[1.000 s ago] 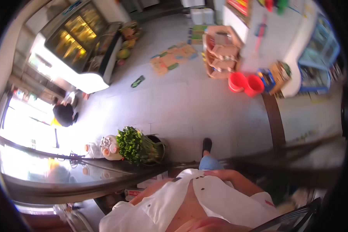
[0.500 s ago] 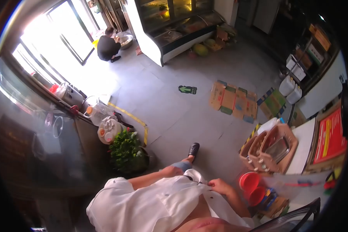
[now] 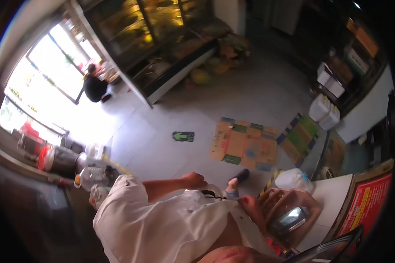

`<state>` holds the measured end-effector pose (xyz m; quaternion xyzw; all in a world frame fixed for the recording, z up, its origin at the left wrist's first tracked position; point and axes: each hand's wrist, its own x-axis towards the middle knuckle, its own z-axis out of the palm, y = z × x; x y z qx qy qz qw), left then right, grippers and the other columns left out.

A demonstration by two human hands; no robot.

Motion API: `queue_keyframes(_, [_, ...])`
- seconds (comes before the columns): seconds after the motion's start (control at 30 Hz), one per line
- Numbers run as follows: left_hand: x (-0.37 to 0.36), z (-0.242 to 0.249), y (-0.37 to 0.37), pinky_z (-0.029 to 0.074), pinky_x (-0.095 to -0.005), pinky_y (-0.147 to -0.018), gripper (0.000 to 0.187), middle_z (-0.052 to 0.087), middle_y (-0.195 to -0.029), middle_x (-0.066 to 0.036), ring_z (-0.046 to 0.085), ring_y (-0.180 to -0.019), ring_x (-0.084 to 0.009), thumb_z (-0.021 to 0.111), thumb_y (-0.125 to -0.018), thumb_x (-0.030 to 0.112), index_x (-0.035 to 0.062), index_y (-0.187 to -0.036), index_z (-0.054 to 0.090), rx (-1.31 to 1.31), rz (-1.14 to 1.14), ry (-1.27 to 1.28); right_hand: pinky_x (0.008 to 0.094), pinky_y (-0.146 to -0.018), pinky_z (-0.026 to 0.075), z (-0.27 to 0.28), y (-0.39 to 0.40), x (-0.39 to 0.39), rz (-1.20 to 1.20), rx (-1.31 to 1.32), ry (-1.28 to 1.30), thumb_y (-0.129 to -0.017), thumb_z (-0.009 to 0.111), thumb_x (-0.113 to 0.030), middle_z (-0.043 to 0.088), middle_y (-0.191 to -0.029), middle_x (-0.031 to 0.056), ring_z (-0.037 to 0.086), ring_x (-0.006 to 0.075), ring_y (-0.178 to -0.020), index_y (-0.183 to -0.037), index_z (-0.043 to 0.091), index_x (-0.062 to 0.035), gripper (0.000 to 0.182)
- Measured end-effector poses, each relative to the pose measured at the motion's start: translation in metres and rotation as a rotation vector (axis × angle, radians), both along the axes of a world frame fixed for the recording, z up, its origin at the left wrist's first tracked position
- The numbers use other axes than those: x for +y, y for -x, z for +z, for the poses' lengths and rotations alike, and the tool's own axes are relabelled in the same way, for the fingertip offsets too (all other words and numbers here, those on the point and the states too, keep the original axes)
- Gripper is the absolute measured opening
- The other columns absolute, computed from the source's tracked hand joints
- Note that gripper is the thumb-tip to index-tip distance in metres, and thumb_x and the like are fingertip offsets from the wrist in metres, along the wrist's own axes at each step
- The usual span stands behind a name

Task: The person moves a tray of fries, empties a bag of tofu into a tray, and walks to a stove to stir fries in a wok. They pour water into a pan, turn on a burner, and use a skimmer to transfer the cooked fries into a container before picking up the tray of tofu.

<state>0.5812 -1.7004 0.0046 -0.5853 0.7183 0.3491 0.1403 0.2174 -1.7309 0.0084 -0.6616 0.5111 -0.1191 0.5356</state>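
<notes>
My left hand (image 3: 194, 180) is in front of my body with its fingers curled in, and nothing shows sticking out of it. It hangs over the grey floor just beyond the hem of my white shirt (image 3: 175, 219). My right hand (image 3: 249, 207) is low at the shirt's open front edge, blurred, its fingers not distinct. Close to its right stands a pinkish plastic basket (image 3: 309, 219) with a shiny metal tray (image 3: 289, 218) in it. One foot in a dark shoe (image 3: 239, 176) is on the floor ahead.
Flattened cardboard (image 3: 243, 144) lies on the floor ahead, beyond a green arrow sticker (image 3: 183, 136). A glass display cooler (image 3: 180, 72) stands at the back. A person (image 3: 95, 85) squats by the bright doorway. White jugs (image 3: 324, 111) stand at right, clear containers (image 3: 92, 175) at left.
The view has moved forward and turned, so the cooler, cardboard and basket sit differently. My left hand has swung forward from beside my leg. The potted plant at left is out of sight.
</notes>
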Motion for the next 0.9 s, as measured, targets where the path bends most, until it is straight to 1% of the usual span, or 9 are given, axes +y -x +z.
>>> queue_keyframes(0.03, [-0.041, -0.017, 0.012, 0.055, -0.0468, -0.079, 0.037, 0.07, -0.104, -0.011, 0.068, -0.092, -0.0348, 0.053, -0.093, 0.043, 0.011, -0.102, 0.069, -0.072, -0.24, 0.054, 0.0325, -0.071, 0.053, -0.013, 0.009, -0.042, 0.0, -0.1, -0.017, -0.088, 0.07, -0.029, 0.071, -0.083, 0.0128, 0.067, 0.0193, -0.074, -0.094, 0.069, -0.0018, 0.028])
queue_keyframes(0.1, [-0.116, -0.034, 0.021, 0.056, -0.0414, -0.073, 0.021, 0.064, -0.086, -0.013, 0.068, -0.093, -0.03, 0.053, -0.092, 0.026, 0.0113, -0.101, 0.067, 0.015, -0.18, 0.158, 0.0303, -0.076, 0.05, 0.007, 0.013, -0.14, 0.062, -0.107, -0.032, -0.093, 0.065, -0.027, 0.07, -0.086, 0.0068, 0.063, 0.0124, -0.082, -0.097, 0.069, -0.0038, 0.024])
queue_keyframes(0.17, [-0.187, -0.038, 0.023, 0.056, -0.0471, -0.07, 0.03, 0.069, -0.096, -0.012, 0.069, -0.089, -0.0334, 0.06, -0.086, 0.04, 0.0114, -0.092, 0.068, 0.217, 0.082, 0.207, 0.0303, -0.075, 0.05, 0.003, 0.024, -0.236, 0.141, -0.162, 0.022, -0.092, 0.066, -0.024, 0.071, -0.087, 0.006, 0.065, 0.0143, -0.082, -0.098, 0.069, -0.0051, 0.02])
queue_keyframes(0.27, [-0.313, 0.063, 0.063, 0.054, -0.0472, -0.076, 0.031, 0.069, -0.099, -0.014, 0.068, -0.09, -0.0342, 0.056, -0.089, 0.038, 0.0105, -0.09, 0.069, 0.241, -0.106, 0.119, 0.0325, -0.074, 0.051, 0.041, 0.046, -0.365, 0.156, -0.115, 0.037, -0.089, 0.069, -0.025, 0.072, -0.088, 0.0094, 0.067, 0.0183, -0.081, -0.097, 0.071, -0.0058, 0.021])
queue_keyframes(0.33, [-0.375, 0.061, 0.065, 0.053, -0.0438, -0.077, 0.031, 0.07, -0.102, -0.016, 0.068, -0.09, -0.0321, 0.056, -0.09, 0.037, 0.0092, -0.092, 0.07, 0.258, 0.215, 0.077, 0.0343, -0.073, 0.052, 0.032, 0.053, -0.431, 0.084, -0.095, 0.032, -0.088, 0.07, -0.027, 0.072, -0.087, 0.0112, 0.068, 0.0212, -0.08, -0.096, 0.071, -0.0059, 0.023])
queue_keyframes(0.43, [-0.491, -0.071, 0.027, 0.053, -0.0389, -0.076, 0.034, 0.07, -0.097, -0.016, 0.069, -0.087, -0.0247, 0.062, -0.088, 0.038, 0.0064, -0.096, 0.07, 0.426, 0.356, -0.181, 0.0359, -0.075, 0.052, 0.029, 0.061, -0.541, 0.079, -0.093, 0.043, -0.086, 0.07, -0.03, 0.072, -0.089, 0.0116, 0.069, 0.0225, -0.082, -0.097, 0.072, -0.0077, 0.025])
queue_keyframes(0.57, [-0.721, -0.076, 0.053, 0.053, -0.0381, -0.077, 0.035, 0.07, -0.096, -0.015, 0.068, -0.086, -0.0234, 0.062, -0.087, 0.039, 0.0057, -0.096, 0.069, 0.496, 0.132, -0.236, 0.0375, -0.081, 0.052, -0.002, 0.057, -0.665, -0.049, 0.061, 0.008, -0.085, 0.068, -0.039, 0.073, -0.095, 0.0122, 0.069, 0.0252, -0.089, -0.097, 0.073, -0.0082, 0.033])
queue_keyframes(0.67, [-0.868, -0.049, 0.052, 0.052, -0.0373, -0.077, 0.036, 0.07, -0.094, -0.015, 0.068, -0.086, -0.0221, 0.063, -0.087, 0.039, 0.005, -0.097, 0.069, 0.54, 0.046, -0.277, 0.0352, -0.085, 0.052, 0.01, 0.036, -0.769, -0.31, 0.061, -0.073, -0.087, 0.064, -0.036, 0.073, -0.098, 0.0098, 0.068, 0.0211, -0.094, -0.102, 0.072, -0.0096, 0.031])
queue_keyframes(0.9, [-1.145, 0.061, 0.091, 0.052, -0.0355, -0.077, 0.038, 0.07, -0.091, -0.014, 0.066, -0.084, -0.0191, 0.065, -0.086, 0.039, 0.0034, -0.097, 0.069, 0.527, -0.02, -0.34, 0.0335, -0.084, 0.05, 0.027, 0.016, -1.005, -0.359, -0.11, -0.1, -0.09, 0.065, -0.046, 0.071, -0.103, 0.0087, 0.064, 0.0175, -0.098, -0.108, 0.069, -0.0055, 0.044])
